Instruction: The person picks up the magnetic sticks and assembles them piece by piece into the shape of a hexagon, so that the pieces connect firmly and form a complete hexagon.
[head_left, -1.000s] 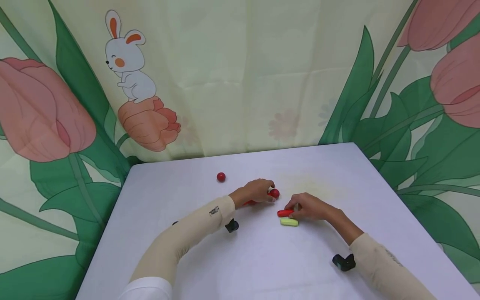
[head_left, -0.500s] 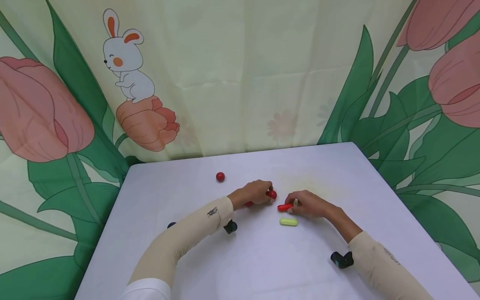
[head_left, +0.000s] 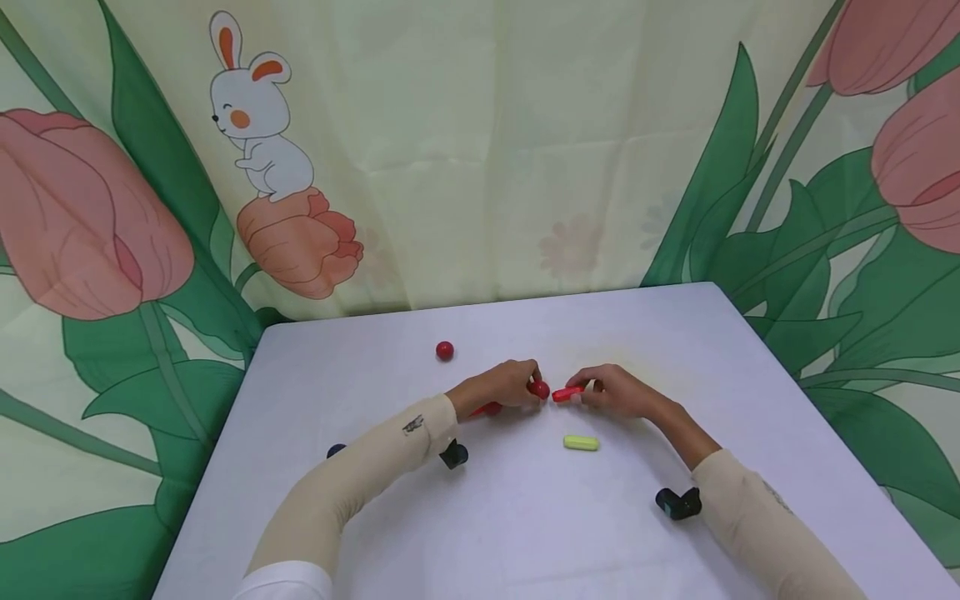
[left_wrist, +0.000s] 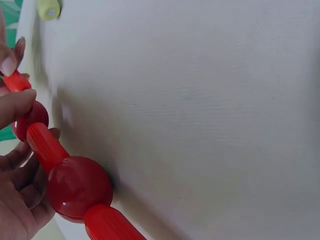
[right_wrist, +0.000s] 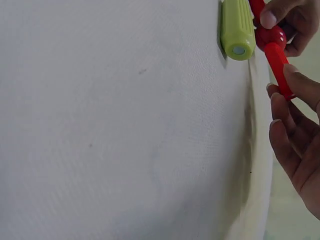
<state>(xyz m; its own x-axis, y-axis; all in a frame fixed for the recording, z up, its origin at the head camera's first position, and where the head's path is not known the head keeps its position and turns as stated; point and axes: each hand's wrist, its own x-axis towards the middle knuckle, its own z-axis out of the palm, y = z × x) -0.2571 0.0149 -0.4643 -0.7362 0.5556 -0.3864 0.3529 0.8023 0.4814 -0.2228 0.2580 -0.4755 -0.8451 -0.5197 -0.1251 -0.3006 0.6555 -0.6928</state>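
Observation:
My left hand (head_left: 513, 383) pinches a glossy red ball (left_wrist: 37, 117) between thumb and fingers. That ball belongs to a chain: a ribbed red rod (left_wrist: 46, 145), a second red ball (left_wrist: 80, 187) and another red rod (left_wrist: 112, 225) run back under the left wrist. Opposite, my right hand (head_left: 618, 390) pinches the far end of a red toy rod (right_wrist: 278, 67) with thumb and fingertips. The rod's other end is right at the pinched ball. A yellow-green rod (head_left: 581, 443), with a pale disc in its end, lies on the table nearer the body.
A loose red ball (head_left: 445, 351) sits toward the back of the white table (head_left: 510, 533). A dark ball (head_left: 336, 450) is partly hidden behind the left sleeve. Black wrist cameras (head_left: 678, 503) hang at both cuffs. A printed curtain (head_left: 480, 167) stands behind the table.
My right hand has lifted its red rod away from the yellow-green rod and carried it back to the ball in my left hand. The left hand has shifted slightly left with the chain.

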